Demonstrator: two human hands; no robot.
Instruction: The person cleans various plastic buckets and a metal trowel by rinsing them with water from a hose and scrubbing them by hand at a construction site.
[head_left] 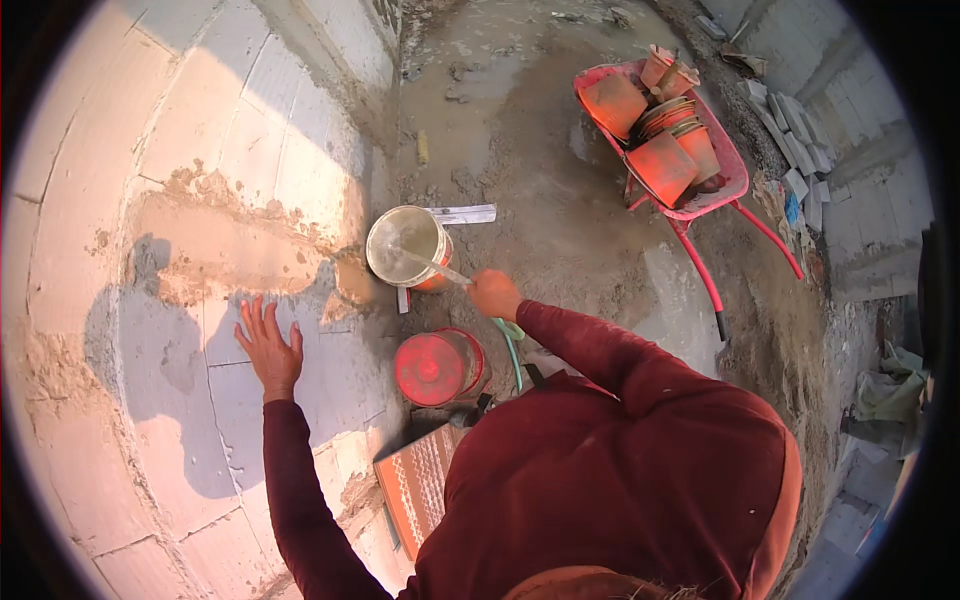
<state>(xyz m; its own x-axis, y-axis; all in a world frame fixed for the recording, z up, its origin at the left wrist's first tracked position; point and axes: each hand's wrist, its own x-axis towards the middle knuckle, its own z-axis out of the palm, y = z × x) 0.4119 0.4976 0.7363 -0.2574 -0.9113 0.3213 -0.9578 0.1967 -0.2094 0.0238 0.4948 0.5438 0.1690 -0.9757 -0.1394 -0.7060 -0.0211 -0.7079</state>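
My left hand [270, 350] is open, its fingers spread against or just over the pale block wall [255, 240], within my shadow. Whether the palm presses on the wall I cannot tell. My right hand [495, 297] is closed round the end of a long, pale, flat stick [440, 268]. The stick slants down over the rim into a whitish bucket [380, 245]; its far end is not clear. Nearer to me is a red round container [430, 368], beside the foot of the wall.
A red wheelbarrow [738, 170] full of orange buckets [662, 170] stands at the far right. A pale board [465, 214] lies behind the whitish bucket. Close by are a green hose [513, 360] and an orange ridged panel [413, 490]. Grey blocks [795, 130] are piled along the right wall.
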